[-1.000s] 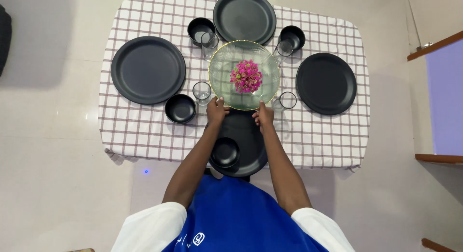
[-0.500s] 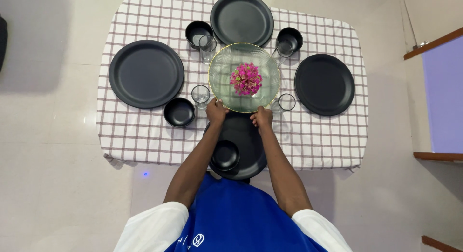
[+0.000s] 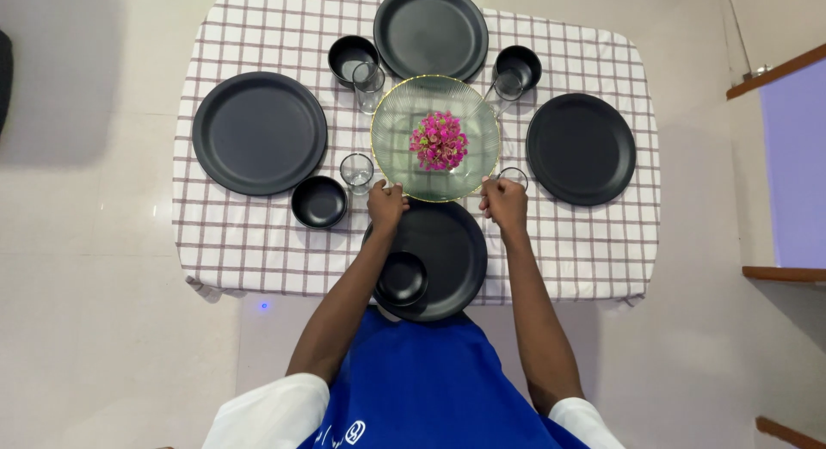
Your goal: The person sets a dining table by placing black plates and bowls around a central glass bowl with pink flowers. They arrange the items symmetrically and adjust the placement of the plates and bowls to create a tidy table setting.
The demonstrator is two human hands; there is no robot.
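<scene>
Checked-cloth desk [image 3: 258, 234], centre: left hand [image 3: 386, 203] gripping ribbed clear glass bowl [image 3: 404, 131]; right hand [image 3: 505, 203] shifted off rim, now grasping clear tumbler [image 3: 514, 175].

Ribbed clear glass bowl [image 3: 436, 138], matt black plates [image 3: 259, 132]

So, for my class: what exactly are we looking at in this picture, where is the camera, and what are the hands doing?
The camera sits on a person's head and looks straight down, so you see their two arms reaching over a table with a checked cloth. Four black plates, small black bowls and drinking glasses are laid out around it. In the middle is a ribbed glass bowl with pink flowers. The left hand touches the bowl's near rim. The right hand is beside a glass at the bowl's edge; whether it grips anything is unclear.
</scene>
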